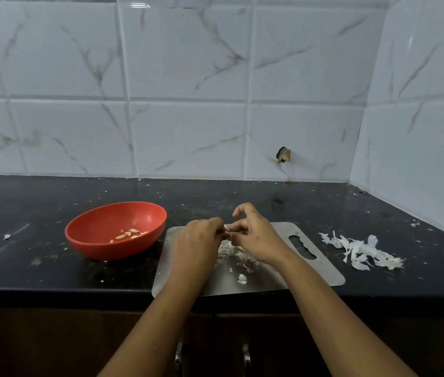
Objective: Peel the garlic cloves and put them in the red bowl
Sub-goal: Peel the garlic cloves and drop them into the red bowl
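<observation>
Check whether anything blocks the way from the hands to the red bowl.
Nothing visible does. Both the left hand and right hand pinch a clove over the board; the bowl sits open just left of it.

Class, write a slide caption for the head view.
Left hand and right hand pinch a garlic clove over the board; peeled cloves lie in the red bowl.
</observation>
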A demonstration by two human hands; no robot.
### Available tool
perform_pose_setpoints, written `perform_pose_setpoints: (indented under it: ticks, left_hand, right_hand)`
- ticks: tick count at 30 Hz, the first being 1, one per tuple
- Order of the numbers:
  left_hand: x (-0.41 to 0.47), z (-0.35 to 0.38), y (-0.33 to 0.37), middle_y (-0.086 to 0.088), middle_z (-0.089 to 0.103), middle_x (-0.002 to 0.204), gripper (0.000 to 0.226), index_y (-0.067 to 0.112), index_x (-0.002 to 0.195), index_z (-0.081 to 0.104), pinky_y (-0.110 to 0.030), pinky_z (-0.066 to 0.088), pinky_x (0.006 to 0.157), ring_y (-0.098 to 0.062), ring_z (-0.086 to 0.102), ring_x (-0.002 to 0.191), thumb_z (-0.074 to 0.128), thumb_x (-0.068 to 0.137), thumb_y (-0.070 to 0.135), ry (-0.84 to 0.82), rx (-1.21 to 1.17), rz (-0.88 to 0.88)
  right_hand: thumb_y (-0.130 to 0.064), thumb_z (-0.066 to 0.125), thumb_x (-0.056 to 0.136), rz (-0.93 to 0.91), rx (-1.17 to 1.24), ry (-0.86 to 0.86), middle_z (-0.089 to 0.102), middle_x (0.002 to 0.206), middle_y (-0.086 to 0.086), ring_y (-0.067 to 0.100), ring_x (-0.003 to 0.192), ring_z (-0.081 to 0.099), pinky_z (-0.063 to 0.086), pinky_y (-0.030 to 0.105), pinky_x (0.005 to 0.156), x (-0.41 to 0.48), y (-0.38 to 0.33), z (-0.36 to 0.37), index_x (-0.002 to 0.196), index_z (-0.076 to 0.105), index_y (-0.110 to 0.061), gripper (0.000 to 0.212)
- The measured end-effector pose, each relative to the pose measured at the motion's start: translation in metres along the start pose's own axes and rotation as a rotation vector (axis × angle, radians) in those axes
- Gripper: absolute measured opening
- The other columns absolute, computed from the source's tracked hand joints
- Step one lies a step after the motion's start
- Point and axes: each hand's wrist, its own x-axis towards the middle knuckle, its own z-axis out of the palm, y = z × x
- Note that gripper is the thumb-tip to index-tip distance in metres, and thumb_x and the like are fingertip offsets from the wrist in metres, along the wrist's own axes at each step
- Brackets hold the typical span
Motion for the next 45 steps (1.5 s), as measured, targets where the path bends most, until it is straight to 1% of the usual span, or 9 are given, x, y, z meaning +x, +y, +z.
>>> perform_pose_setpoints:
  ticks: [7,13,16,21,24,29,37,41,45]
  left_hand:
    - [-0.004,0.005,-0.001,0.007,0.074,0.093,0.017,0.027,0.1,0.071,-0.023,0.043,0.075,-0.011,0.065,0.084,0.062,0.088,0.019,-0.046,-0.092,-0.033]
    - [-0.005,0.006,-0.003,0.005,0.074,0.097,0.019,0.025,0.106,0.073,-0.03,0.049,0.077,-0.014,0.066,0.088,0.061,0.091,0.023,-0.027,-0.192,-0.035]
    - [-0.005,0.005,-0.003,0.004,0.074,0.093,0.018,0.025,0.104,0.074,-0.028,0.048,0.073,-0.015,0.067,0.085,0.06,0.093,0.028,0.014,-0.148,-0.013]
    - [-0.005,0.005,-0.003,0.002,0.075,0.091,0.016,0.019,0.099,0.076,-0.022,0.045,0.074,-0.014,0.066,0.084,0.062,0.091,0.019,-0.012,-0.218,-0.021]
    - [-0.004,0.002,-0.004,0.004,0.075,0.086,0.012,0.016,0.092,0.077,-0.01,0.04,0.067,-0.011,0.066,0.08,0.067,0.086,0.012,0.033,-0.364,-0.041]
    - [-0.005,-0.001,-0.002,0.023,0.066,0.069,0.01,0.017,0.089,0.077,-0.017,0.051,0.067,-0.001,0.066,0.072,0.072,0.084,0.01,0.086,-0.573,-0.087]
    - [-0.004,-0.008,0.002,0.006,0.072,0.073,0.016,0.009,0.085,0.072,-0.013,0.048,0.061,-0.003,0.063,0.063,0.063,0.086,-0.005,0.041,-1.067,-0.221]
    - [-0.004,-0.013,0.004,-0.003,0.07,0.08,0.013,-0.006,0.098,0.067,-0.006,0.041,0.052,0.005,0.062,0.062,0.062,0.087,-0.003,0.038,-1.266,-0.346]
    - [-0.003,-0.01,-0.006,0.01,0.071,0.084,0.009,0.015,0.094,0.072,-0.013,0.035,0.049,0.006,0.057,0.067,0.067,0.087,0.011,-0.044,-1.259,-0.498]
  right_hand:
    - [-0.005,0.065,0.09,-0.073,-0.158,0.093,0.075,0.095,0.0,-0.002,0.071,0.064,0.044,0.008,0.062,-0.002,0.007,0.004,0.101,0.044,-0.025,0.031]
    - [-0.004,0.062,0.088,-0.142,-0.144,0.161,0.075,0.083,0.003,0.015,0.055,0.057,0.047,0.027,0.058,-0.005,0.011,0.009,0.101,0.039,-0.023,0.033]
    - [-0.001,0.058,0.087,-0.195,-0.198,0.172,0.072,0.077,0.01,0.029,0.061,0.057,0.046,0.035,0.057,-0.006,0.01,0.011,0.099,0.033,-0.024,0.036]
    - [-0.003,0.061,0.085,-0.256,-0.265,0.181,0.067,0.068,0.002,0.009,0.051,0.05,0.039,0.019,0.051,-0.007,0.01,0.014,0.092,0.026,-0.025,0.042]
    - [-0.005,0.066,0.084,-0.222,-0.115,0.23,0.069,0.067,0.002,0.003,0.051,0.048,0.039,0.015,0.054,-0.008,0.005,0.012,0.089,0.027,-0.022,0.043]
    - [-0.001,0.065,0.082,-0.058,0.294,0.25,0.069,0.072,0.014,0.014,0.064,0.054,0.049,0.028,0.07,-0.01,0.0,0.01,0.095,0.033,-0.022,0.04]
    - [0.008,0.064,0.084,0.075,0.728,0.222,0.062,0.069,0.008,0.009,0.055,0.055,0.05,0.018,0.058,-0.012,-0.008,0.017,0.093,0.031,-0.02,0.044]
    - [0.003,0.072,0.081,0.071,0.566,0.215,0.068,0.075,0.013,0.014,0.062,0.062,0.055,0.024,0.066,-0.01,-0.012,0.014,0.097,0.037,-0.019,0.045]
    - [-0.002,0.076,0.077,0.042,0.288,0.217,0.072,0.073,0.012,0.016,0.065,0.065,0.057,0.035,0.075,-0.013,-0.009,0.012,0.095,0.043,-0.017,0.04]
